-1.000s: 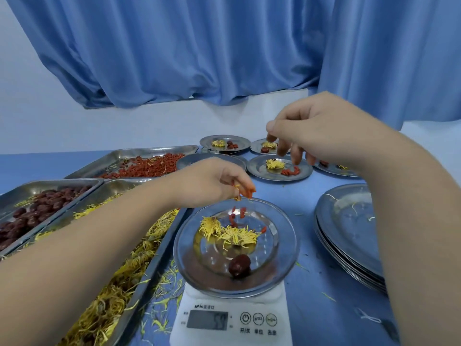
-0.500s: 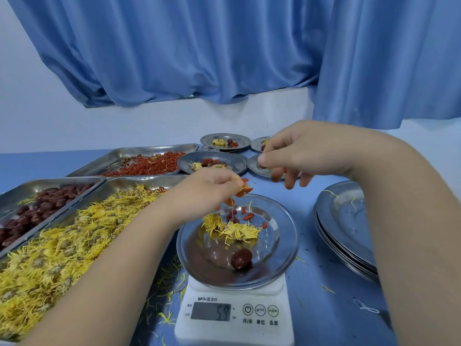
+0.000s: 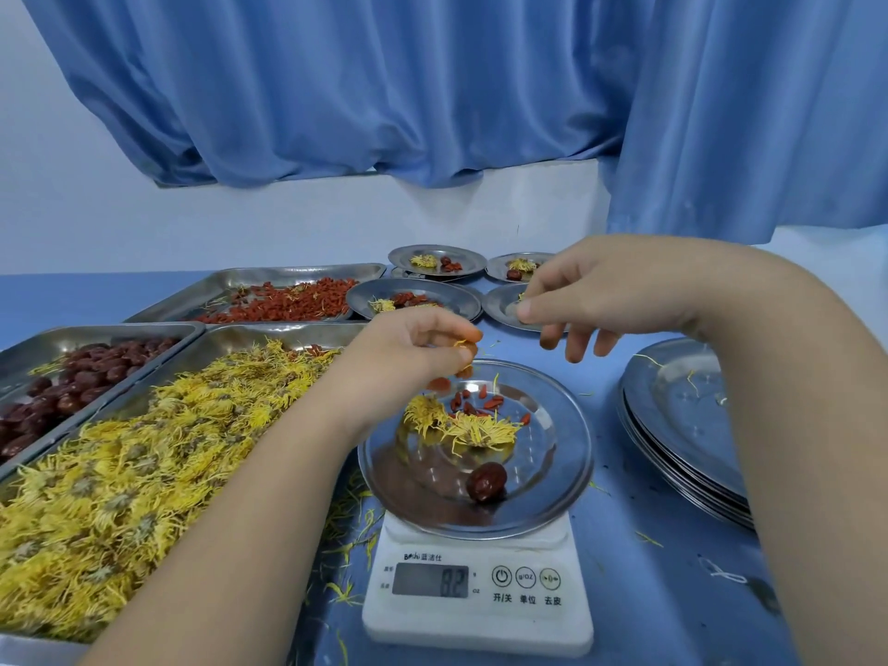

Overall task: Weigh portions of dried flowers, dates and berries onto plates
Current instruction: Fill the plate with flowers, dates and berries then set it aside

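Note:
A steel plate (image 3: 552,478) sits on a white digital scale (image 3: 475,593) whose display reads 8.2. On the plate lie yellow dried flowers (image 3: 463,425), one dark red date (image 3: 486,481) and several red berries (image 3: 480,403). My left hand (image 3: 408,358) hovers over the plate's far left rim, its fingertips pinching a few berries. My right hand (image 3: 591,295) hangs in the air beyond the plate, fingers loosely curled and holding nothing.
Trays on the left hold dried flowers (image 3: 120,454), dates (image 3: 62,391) and berries (image 3: 288,300). Several filled plates (image 3: 437,262) stand at the back. A stack of bare plates (image 3: 682,425) sits at the right. Loose petals litter the blue table around the scale.
More berries have dropped from my left hand onto the plate, and the scale reading rose from 5.9 to 8.2. My right hand has sunk lower.

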Motion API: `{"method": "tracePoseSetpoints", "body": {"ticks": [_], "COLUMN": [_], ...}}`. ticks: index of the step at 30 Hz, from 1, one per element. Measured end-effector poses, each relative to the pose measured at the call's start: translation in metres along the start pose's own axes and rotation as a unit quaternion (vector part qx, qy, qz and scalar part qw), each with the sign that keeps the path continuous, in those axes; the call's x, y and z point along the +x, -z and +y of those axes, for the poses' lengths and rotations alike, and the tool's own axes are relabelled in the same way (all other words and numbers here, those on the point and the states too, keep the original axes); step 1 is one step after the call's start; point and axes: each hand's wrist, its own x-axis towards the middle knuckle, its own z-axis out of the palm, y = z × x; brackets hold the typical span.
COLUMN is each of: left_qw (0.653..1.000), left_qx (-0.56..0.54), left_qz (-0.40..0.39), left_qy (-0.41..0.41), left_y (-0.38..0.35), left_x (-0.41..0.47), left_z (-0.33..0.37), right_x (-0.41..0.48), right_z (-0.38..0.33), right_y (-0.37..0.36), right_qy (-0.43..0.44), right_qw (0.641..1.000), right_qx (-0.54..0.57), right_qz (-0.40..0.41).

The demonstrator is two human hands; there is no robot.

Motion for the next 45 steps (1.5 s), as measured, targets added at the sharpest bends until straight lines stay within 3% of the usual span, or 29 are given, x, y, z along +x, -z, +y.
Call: {"method": "tracePoseSetpoints", "body": {"ticks": [3, 6, 13, 20, 30, 38, 42, 45], "left_qw": [0.994, 0.991, 0.997, 0.999, 0.999, 0.978, 0.963, 0.979], "left_qx": [-0.102, -0.121, 0.022, 0.037, -0.012, 0.161, 0.25, 0.196], "left_qz": [-0.01, -0.002, 0.067, 0.001, 0.042, 0.13, 0.089, 0.059], "left_qy": [0.028, 0.055, 0.037, 0.015, 0.007, -0.031, -0.042, -0.024], "left_y": [-0.001, -0.001, -0.003, -0.005, -0.01, -0.015, -0.021, -0.021], "left_x": [0.001, 0.002, 0.004, 0.002, -0.001, -0.001, 0.0, -0.001], "left_z": [0.002, 0.002, 0.0, 0.0, 0.002, -0.003, -0.004, -0.003], "right_x": [-0.003, -0.01, -0.033, -0.079, -0.1, -0.098, -0.098, -0.097], "right_z": [-0.003, -0.01, -0.031, 0.011, 0.036, 0.04, 0.042, 0.044], "right_y": [0.002, 0.005, -0.016, -0.077, -0.102, -0.105, -0.105, -0.105], "right_qy": [0.004, 0.017, 0.06, 0.07, 0.118, 0.113, 0.104, 0.096], "right_qw": [1.0, 0.998, 0.966, 0.941, 0.936, 0.947, 0.952, 0.952], "right_qx": [-0.005, -0.01, -0.157, -0.24, -0.134, -0.113, -0.098, -0.083], "right_qz": [0.022, 0.065, 0.196, 0.229, 0.303, 0.278, 0.271, 0.277]}}
